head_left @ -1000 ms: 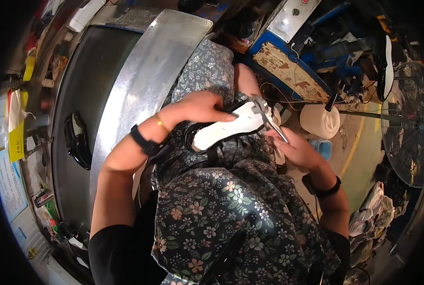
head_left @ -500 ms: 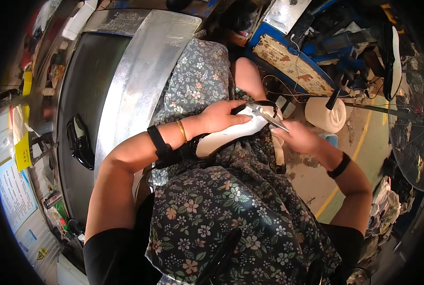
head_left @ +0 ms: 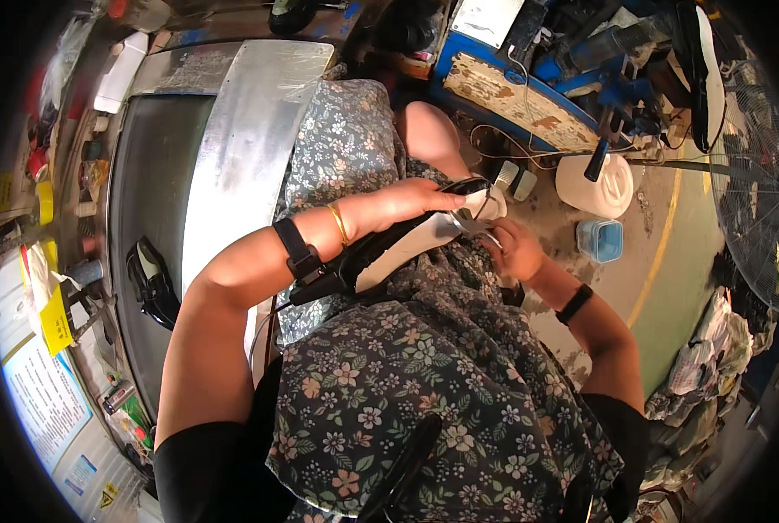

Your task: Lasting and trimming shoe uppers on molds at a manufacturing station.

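A black shoe (head_left: 374,250) lies tilted across my lap, its pale underside (head_left: 407,253) turned up toward me. My left hand (head_left: 420,199) grips it from above near the far right end, thumb lying along the edge. At that same end my right hand (head_left: 516,250) is closed on a silver metal tool (head_left: 469,225) that looks like scissors. Its metal end touches or nearly touches the shoe's edge; my fingers hide the handles. Floral cloth (head_left: 407,366) covers my lap beneath the shoe.
Left stands a dark flat surface (head_left: 158,157) holding another black shoe (head_left: 151,281), beside a curved metal sheet (head_left: 250,122). To the right are a white jug (head_left: 585,187), a blue container (head_left: 600,240), a blue machine frame (head_left: 529,96), a fan (head_left: 751,192) and crumpled cloth (head_left: 694,366).
The shoe has tilted, showing more of its black side. My right hand has drawn in closer to the shoe's end, turning the metal tool. The whole view has shifted slightly.
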### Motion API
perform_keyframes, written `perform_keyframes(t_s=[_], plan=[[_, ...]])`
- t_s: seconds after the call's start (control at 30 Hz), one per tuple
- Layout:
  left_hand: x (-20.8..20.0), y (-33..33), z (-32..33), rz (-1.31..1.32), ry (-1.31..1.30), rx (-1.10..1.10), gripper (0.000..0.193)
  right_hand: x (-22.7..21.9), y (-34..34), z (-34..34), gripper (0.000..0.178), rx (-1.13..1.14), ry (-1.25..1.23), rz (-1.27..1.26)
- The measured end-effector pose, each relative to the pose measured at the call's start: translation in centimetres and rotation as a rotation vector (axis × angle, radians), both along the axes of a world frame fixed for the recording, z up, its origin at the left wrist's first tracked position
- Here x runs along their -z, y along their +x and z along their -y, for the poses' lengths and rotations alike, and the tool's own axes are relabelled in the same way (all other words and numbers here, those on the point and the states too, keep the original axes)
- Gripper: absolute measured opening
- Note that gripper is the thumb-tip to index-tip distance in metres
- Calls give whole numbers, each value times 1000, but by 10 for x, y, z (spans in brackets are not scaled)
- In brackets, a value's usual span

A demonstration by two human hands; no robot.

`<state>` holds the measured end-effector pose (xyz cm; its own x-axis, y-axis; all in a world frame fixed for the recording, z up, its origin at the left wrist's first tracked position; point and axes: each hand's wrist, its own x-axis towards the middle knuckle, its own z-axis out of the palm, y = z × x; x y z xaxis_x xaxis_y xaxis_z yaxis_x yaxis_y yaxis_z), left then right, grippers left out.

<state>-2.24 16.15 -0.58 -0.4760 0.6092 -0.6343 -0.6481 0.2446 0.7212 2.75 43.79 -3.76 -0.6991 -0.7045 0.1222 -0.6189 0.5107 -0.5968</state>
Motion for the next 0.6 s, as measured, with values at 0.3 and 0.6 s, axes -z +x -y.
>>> perform_keyframes(t_s=[0.3, 0.6], plan=[[-4, 7, 1, -585, -277, 231, 74, -95, 11, 9, 28, 408, -123, 850], [9, 4, 14, -562, -325, 232, 79, -52, 6, 23, 27, 498, -193, 922]])
